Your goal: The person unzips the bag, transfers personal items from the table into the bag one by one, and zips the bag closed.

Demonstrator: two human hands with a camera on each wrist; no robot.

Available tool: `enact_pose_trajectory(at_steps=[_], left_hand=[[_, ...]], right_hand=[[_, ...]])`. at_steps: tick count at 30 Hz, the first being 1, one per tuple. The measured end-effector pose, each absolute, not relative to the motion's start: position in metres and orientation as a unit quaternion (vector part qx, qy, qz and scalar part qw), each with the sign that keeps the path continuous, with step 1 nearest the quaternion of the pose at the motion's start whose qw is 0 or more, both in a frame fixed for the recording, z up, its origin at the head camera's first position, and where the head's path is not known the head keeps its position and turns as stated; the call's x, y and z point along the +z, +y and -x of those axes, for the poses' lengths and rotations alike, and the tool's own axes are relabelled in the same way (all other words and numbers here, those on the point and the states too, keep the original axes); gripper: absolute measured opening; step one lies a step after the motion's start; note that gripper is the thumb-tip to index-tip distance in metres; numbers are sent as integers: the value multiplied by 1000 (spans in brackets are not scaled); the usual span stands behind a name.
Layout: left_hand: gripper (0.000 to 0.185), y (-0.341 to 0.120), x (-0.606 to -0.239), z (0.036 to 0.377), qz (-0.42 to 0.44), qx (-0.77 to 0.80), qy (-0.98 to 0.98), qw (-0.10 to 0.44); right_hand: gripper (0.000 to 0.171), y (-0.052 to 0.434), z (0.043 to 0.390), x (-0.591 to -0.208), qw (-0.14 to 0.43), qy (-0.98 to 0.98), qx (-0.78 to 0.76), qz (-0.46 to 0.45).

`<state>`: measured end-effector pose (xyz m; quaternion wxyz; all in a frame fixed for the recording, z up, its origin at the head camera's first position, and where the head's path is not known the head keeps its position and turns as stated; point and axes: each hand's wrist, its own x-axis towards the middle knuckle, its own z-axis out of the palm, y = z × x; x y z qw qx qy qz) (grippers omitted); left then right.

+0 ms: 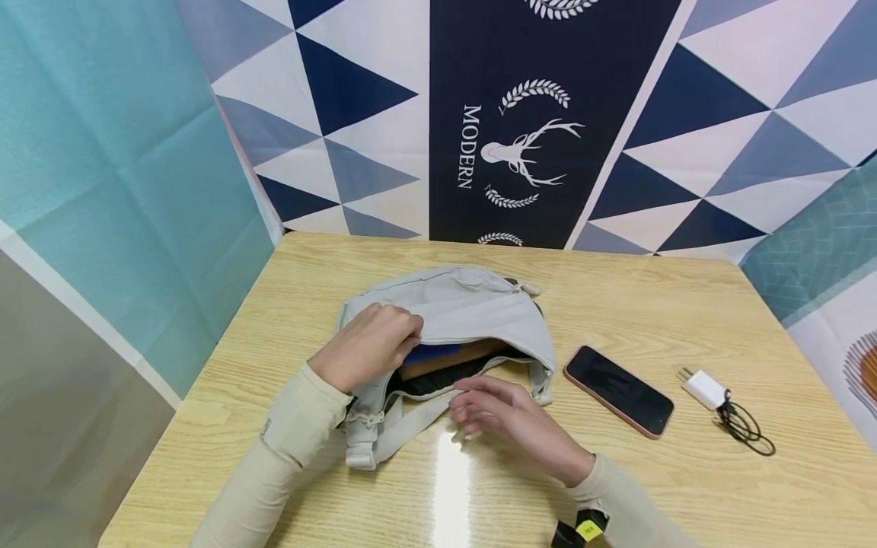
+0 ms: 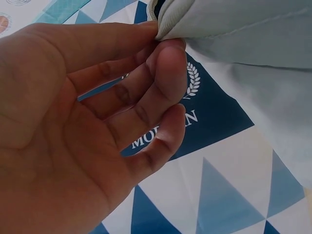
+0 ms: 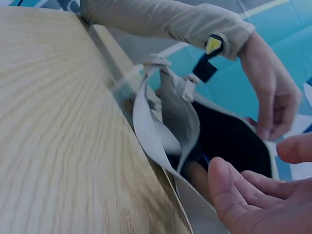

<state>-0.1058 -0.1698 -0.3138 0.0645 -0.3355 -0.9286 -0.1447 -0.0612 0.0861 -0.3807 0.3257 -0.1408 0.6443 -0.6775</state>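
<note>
A light grey fabric bag (image 1: 473, 308) lies on the wooden table (image 1: 617, 304), its mouth open toward me. Inside I see a blue item (image 1: 432, 353), a brown one (image 1: 452, 359) and a dark lining. My left hand (image 1: 373, 342) pinches the upper edge of the bag (image 2: 234, 29) between thumb and fingertips and lifts it. My right hand (image 1: 510, 415) hovers at the lower edge of the opening with relaxed fingers (image 3: 243, 195) and holds nothing. The bag's strap (image 1: 404, 430) lies under it on the table.
A black phone (image 1: 619, 390) in a pink case lies to the right of the bag. Further right sit a white charger plug (image 1: 706, 388) and a coiled black cable (image 1: 743, 426). Patterned cloth walls stand behind and on both sides of the table.
</note>
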Motion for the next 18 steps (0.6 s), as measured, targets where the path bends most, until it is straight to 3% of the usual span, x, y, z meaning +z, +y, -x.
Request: enact_pose_trajectory(at_steps=[18], left_hand=[[19,-162,-321,103,346,-155,-925,3]], right_hand=[[43,124,56,-408,331,664,-650,168]])
